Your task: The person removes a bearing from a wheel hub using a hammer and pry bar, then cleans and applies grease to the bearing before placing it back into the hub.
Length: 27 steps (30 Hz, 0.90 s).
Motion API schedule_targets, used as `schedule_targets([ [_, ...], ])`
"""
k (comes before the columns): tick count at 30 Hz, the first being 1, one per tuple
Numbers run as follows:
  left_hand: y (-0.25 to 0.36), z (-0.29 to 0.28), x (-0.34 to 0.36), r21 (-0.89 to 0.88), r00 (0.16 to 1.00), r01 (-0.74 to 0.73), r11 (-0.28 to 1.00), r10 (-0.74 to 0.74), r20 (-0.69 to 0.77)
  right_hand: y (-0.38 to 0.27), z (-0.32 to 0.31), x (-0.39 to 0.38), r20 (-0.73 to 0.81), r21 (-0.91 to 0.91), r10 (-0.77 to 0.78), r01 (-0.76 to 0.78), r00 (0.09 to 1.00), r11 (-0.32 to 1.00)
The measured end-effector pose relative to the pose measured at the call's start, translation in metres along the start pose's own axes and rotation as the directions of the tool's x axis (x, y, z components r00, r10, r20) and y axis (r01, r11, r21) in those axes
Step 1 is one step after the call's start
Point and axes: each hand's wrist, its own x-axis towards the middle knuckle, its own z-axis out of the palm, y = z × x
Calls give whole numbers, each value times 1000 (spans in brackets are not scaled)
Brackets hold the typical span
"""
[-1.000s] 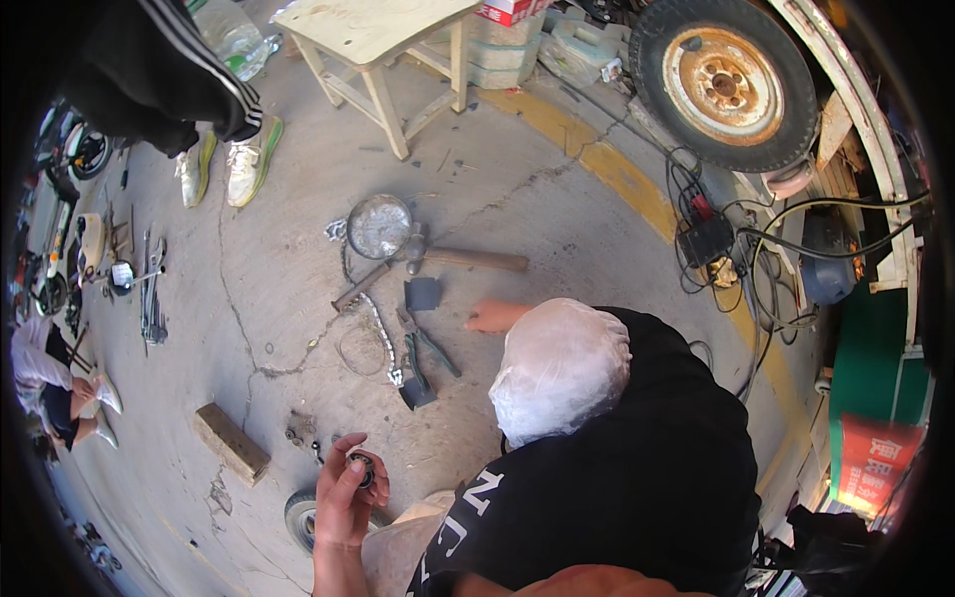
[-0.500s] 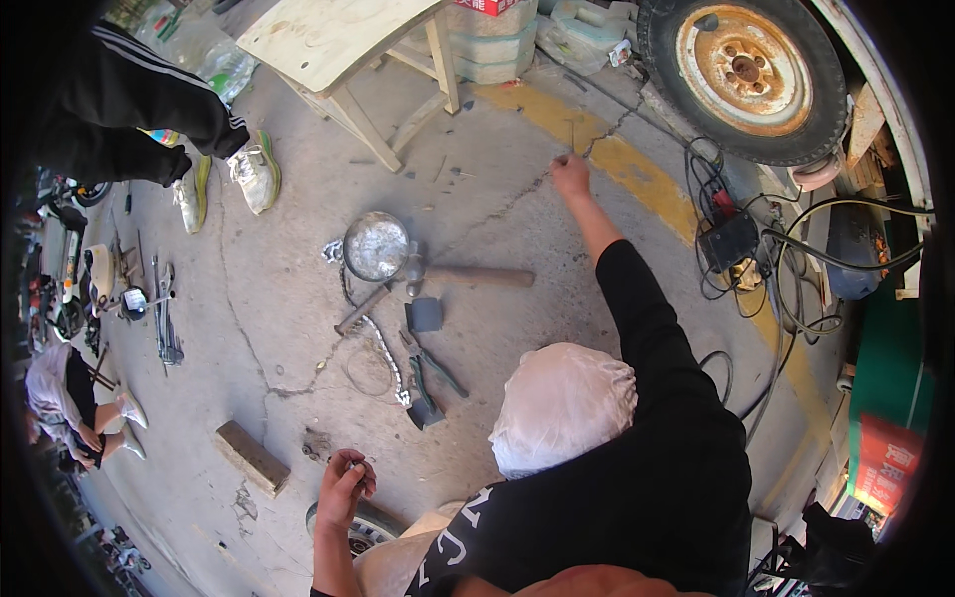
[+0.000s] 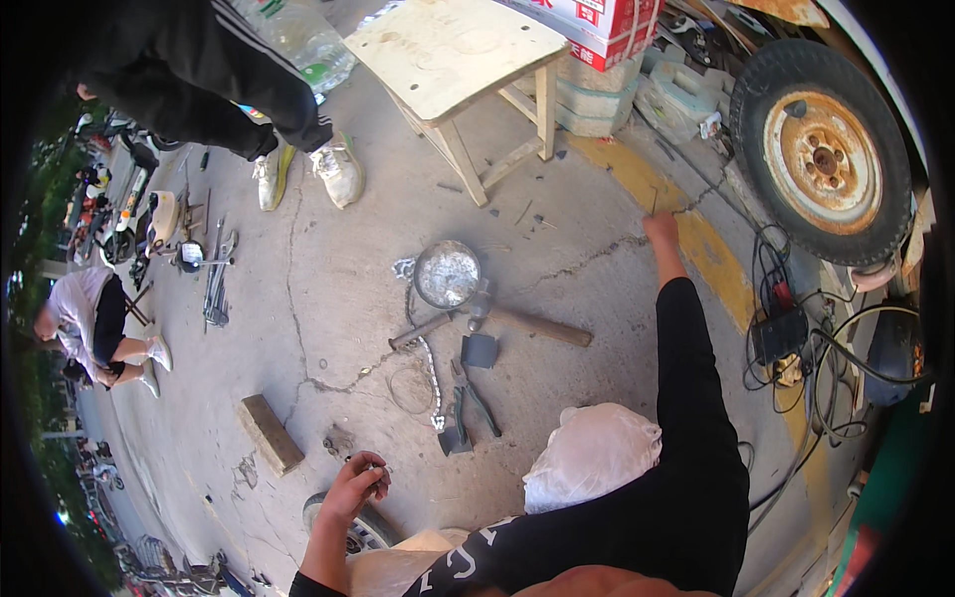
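Observation:
My left hand (image 3: 360,483), low in the view, has its fingers curled on a small metal part, partly hidden, above a small wheel (image 3: 356,529). My right hand (image 3: 661,229) reaches far forward to the floor by the yellow line, fingers curled, a thin rod (image 3: 654,199) at them; whether held is unclear. Between lie a round metal pan (image 3: 447,274), a hammer (image 3: 537,323), a second handled tool (image 3: 423,331), green-handled pliers (image 3: 476,413), a bright chain (image 3: 435,383) and dark flat plates (image 3: 479,350). A wooden block (image 3: 271,435) lies left. A white plastic-covered rounded thing (image 3: 587,453) is before me.
A wooden stool (image 3: 458,55) stands ahead, a standing person's shoes (image 3: 333,169) left of it. Another person (image 3: 99,328) bends at left near parked scooters (image 3: 124,224). Boxes (image 3: 607,30), a rusty-rimmed tyre (image 3: 822,159) and tangled cables (image 3: 786,328) line the right side.
My right hand has moved from beside the pliers to far forward on the floor near the yellow line. My left hand stays low with the small part. The view has shifted.

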Motion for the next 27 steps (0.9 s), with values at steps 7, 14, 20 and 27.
schedule_targets([
  [7,-11,-14,0,40,997,42,998,-39,-65,5,15,13,-87,36,-25,28,996,999],
  [14,4,-6,-28,17,995,-82,996,83,-57,-183,-110,-92,-150,918,-388,274,909,287],
  [20,8,2,-15,45,985,-138,989,133,108,-323,-190,-119,-471,600,-552,709,687,371],
  [27,14,15,-18,-38,952,-225,974,228,205,-347,-188,-133,-487,576,-538,716,688,394],
])
